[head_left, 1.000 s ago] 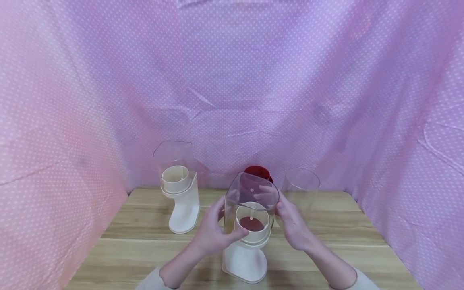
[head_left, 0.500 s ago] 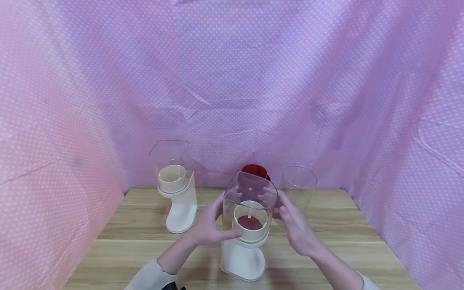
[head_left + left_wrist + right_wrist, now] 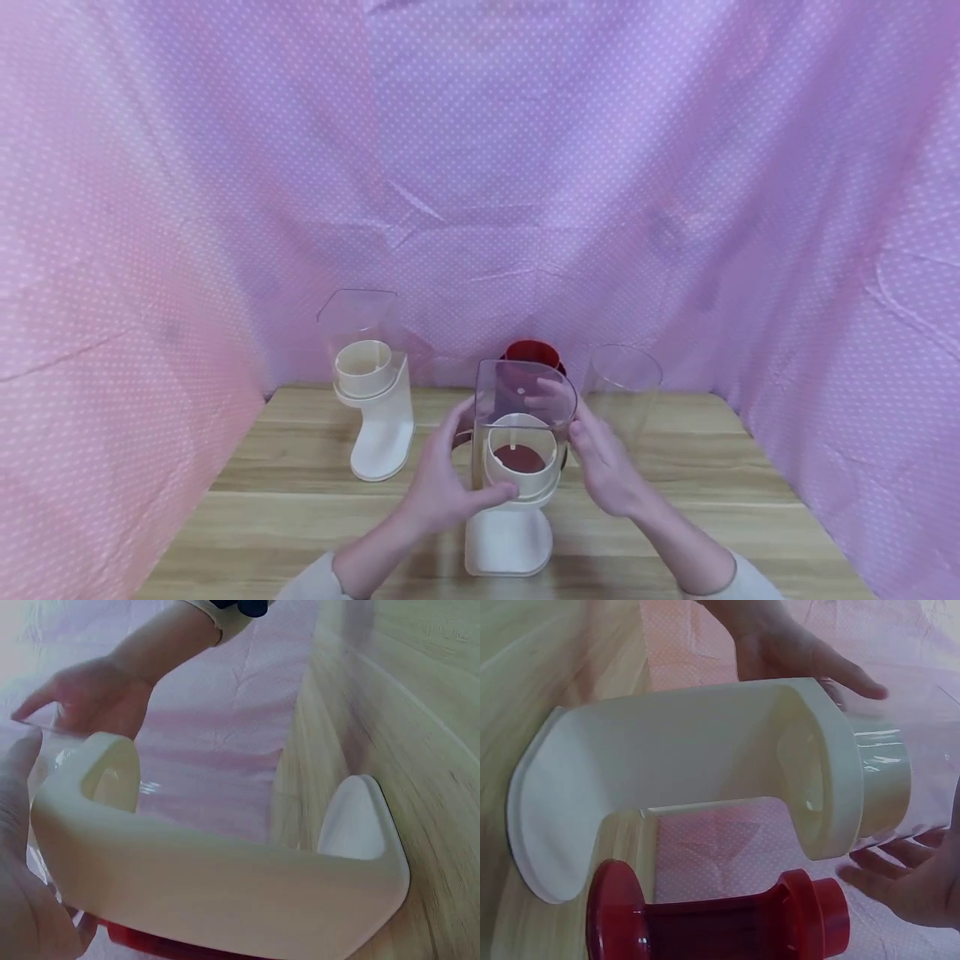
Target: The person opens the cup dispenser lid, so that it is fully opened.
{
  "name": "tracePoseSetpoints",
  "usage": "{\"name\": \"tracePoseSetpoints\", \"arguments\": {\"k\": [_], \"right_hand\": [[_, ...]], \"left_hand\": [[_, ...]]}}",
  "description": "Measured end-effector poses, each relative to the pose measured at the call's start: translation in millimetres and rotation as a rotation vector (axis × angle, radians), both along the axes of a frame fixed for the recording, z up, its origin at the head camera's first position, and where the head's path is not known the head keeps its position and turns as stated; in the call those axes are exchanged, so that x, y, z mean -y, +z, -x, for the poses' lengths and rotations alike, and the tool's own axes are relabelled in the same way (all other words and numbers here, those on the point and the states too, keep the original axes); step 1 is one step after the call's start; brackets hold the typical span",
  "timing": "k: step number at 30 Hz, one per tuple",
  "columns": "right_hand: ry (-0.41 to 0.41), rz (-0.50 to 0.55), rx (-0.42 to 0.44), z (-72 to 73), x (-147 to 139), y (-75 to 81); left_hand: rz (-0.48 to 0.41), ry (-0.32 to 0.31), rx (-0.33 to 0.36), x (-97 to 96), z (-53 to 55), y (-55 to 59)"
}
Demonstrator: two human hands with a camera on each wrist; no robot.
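Mid-table, a white stand [image 3: 508,546] with a flat foot rises to a ring. A short white cup [image 3: 531,485] is seated in that ring, with a reddish patch showing inside it. Around and above the cup stands a tall clear plastic canister [image 3: 493,396]. My left hand [image 3: 441,485] grips the canister's left side, thumb across the front near the ring, fingers behind. On the other side, my right hand [image 3: 611,475] lies along the clear wall, its fingers reaching behind; in the right wrist view its fingertips are right at the canister beside the cup.
A similar white stand [image 3: 381,450] with its own clear canister [image 3: 352,315] stands back left. Behind the held one is a red stand [image 3: 712,922] with a red top. A clear cylinder [image 3: 622,387] stands back right. Pink dotted cloth [image 3: 480,208] surrounds the wooden table [image 3: 697,517].
The stand and canister have turned slightly, so the canister's flat edge and the foot's straight edge now face me squarely. My left thumb has shifted a little right along the front.
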State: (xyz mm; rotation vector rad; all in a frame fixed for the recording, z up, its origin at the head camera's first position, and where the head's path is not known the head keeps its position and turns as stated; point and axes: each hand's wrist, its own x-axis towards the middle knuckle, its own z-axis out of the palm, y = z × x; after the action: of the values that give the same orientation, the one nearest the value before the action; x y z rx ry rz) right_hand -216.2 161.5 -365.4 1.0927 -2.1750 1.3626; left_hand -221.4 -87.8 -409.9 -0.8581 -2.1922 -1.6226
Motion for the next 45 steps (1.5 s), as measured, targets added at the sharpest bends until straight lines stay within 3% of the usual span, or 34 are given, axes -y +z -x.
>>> {"name": "tracePoseSetpoints", "arguments": {"k": [2, 5, 8, 12, 15, 19, 27, 37, 45], "right_hand": [[-0.04, -0.021, -0.08, 3.7, -3, 6.3], [-0.104, -0.054, -0.203, 8.7, -3, 28.0], [-0.13, -0.127, -0.239, 9.9, 2, 58.5], [-0.115, -0.275, -0.091, 6.3, 20, 88.6], [-0.147, -0.406, 0.011, 2.7, 32, 100.1], [-0.214, -0.531, 0.018, -1.6, 40, 107.3], [-0.196, -0.478, -0.034, -9.6, 42, 106.5], [-0.219, -0.564, -0.127, -15.2, 38, 104.4], [-0.118, -0.506, -0.08, -1.8, 35, 111.2]], "left_hand": [[0.013, -0.024, 0.063, -0.8, -1.6, -1.4], [0.035, -0.075, 0.167, -0.3, -2.2, -6.0], [0.036, -0.106, 0.19, 1.7, -1.4, -14.0], [0.028, -0.126, 0.16, 3.7, 0.5, -21.2], [0.054, -0.111, 0.188, 4.0, -0.3, -20.8], [0.09, -0.093, 0.212, 5.5, -2.4, -18.6], [0.087, -0.077, 0.226, 3.3, -4.6, -14.5], [0.052, -0.089, 0.14, 0.5, -4.6, -19.6], [-0.049, -0.12, 0.136, -2.0, -2.8, -30.2]]}}
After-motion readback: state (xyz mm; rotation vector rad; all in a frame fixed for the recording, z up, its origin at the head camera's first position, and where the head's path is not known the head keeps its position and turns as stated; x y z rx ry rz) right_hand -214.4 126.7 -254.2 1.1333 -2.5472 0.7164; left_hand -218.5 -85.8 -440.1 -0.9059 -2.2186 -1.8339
